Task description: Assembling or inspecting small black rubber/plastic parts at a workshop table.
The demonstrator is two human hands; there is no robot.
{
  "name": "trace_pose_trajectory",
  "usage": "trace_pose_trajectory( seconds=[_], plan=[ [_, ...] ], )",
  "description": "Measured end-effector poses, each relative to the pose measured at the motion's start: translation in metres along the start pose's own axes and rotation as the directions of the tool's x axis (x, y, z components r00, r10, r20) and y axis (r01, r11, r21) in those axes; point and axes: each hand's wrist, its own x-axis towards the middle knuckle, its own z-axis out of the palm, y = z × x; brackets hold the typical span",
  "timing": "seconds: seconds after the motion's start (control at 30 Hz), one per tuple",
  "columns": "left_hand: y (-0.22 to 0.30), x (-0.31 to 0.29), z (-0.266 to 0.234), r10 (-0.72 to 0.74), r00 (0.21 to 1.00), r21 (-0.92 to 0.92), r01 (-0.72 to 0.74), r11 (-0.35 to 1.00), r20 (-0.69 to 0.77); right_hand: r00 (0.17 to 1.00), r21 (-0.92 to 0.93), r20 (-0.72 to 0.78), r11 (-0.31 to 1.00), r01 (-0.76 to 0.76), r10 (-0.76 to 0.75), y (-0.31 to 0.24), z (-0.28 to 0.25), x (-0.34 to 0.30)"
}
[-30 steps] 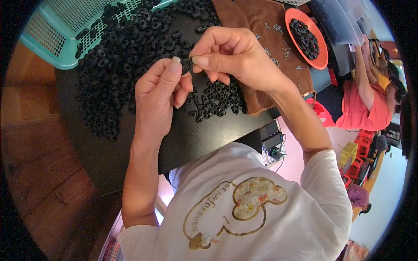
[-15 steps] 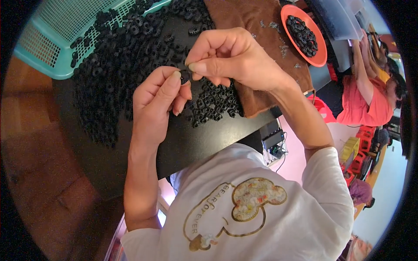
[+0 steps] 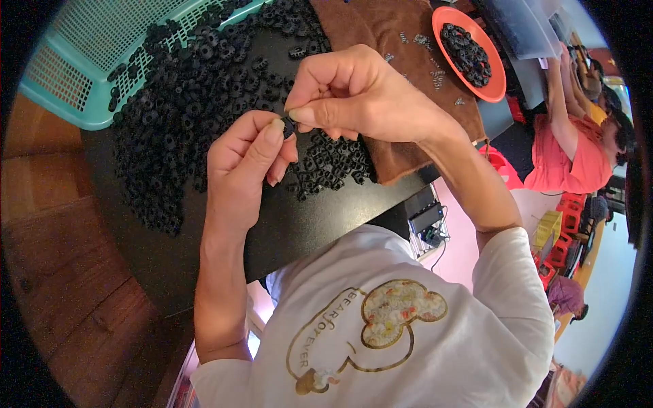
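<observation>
A small black plastic part (image 3: 290,127) is pinched between the thumb and fingers of my left hand (image 3: 241,160). Against its upper side press the closed thumb and fingertips of my right hand (image 3: 360,98); whatever they pinch is hidden. Beneath and left of my hands spreads a large heap of black plastic parts (image 3: 170,129). A smaller cluster of black pieces (image 3: 333,162) lies below my right wrist, beside a brown cloth (image 3: 398,155). Small silvery springs (image 3: 437,80) lie scattered on that cloth.
At the far left a teal mesh basket (image 3: 95,117) adjoins the heap. An orange-red plate (image 3: 500,81) of black pieces stands at the far right, near a clear plastic bin (image 3: 524,30). A person in a coral shirt (image 3: 568,153) sits farther right.
My right hand has moved slightly left and down, bringing its fingertips from just off the black part onto it. My left hand keeps its hold.
</observation>
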Motion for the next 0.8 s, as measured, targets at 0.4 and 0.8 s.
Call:
trace_pose_trajectory(
  seconds=[0.4,0.8],
  plan=[
    [-0.0007,0.0001,0.0025,0.013,1.000,-0.065,-0.014,0.998,-0.011,0.997,0.060,-0.076,0.998,0.007,-0.003,0.0050,0.0069,-0.0025],
    [-0.0019,-0.0001,0.0040,-0.019,1.000,-0.047,0.020,0.999,0.023,1.000,-0.093,-0.004,0.996,0.012,-0.013,0.0056,0.0020,-0.0038]
  ],
)
